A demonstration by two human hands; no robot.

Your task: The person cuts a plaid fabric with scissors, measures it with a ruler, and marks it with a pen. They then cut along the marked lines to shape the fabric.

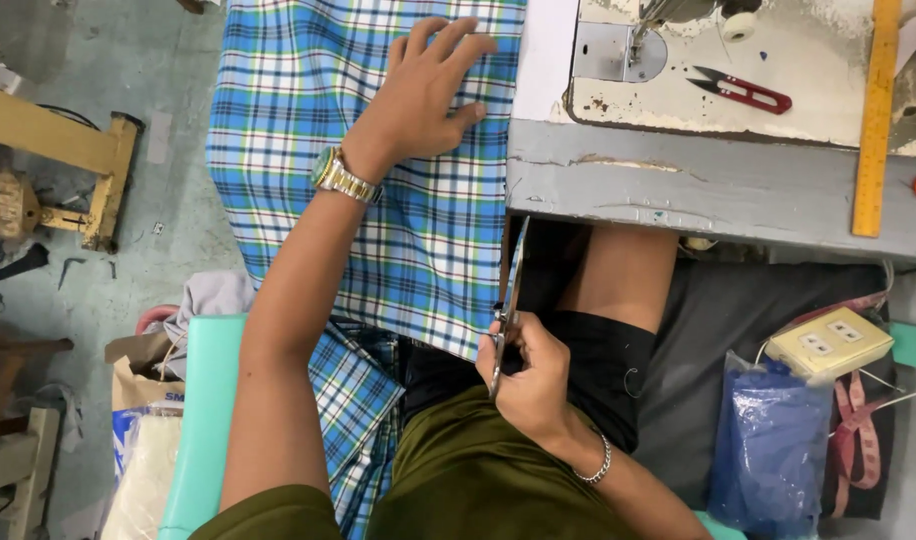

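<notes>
Head view: left hand (pixel 428 95) spread flat on blue plaid fabric (pixel 378 200), pinning it taut where it drapes off the grey sewing surface (pixel 718 190). Right hand (pixel 533 375) gripping scissors (pixel 508 300), blades at the fabric's right edge. Red thread snips (pixel 743 90) and yellow ruler (pixel 875 120) lie far right. Blue plastic bag (pixel 773 445) near right, brown paper bag (pixel 138 375) near left.

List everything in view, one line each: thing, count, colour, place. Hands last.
plaid fabric: one, blue, white and green, hanging off the table's left end
scissors: one, silver, at the fabric's right edge
sewing table: one, grey, upper right
thread snips: one, red, on the machine bed
ruler: one, yellow, right of snips
plastic bag: one, blue, lower right
left hand: flat on the fabric
right hand: holding the scissors
</notes>
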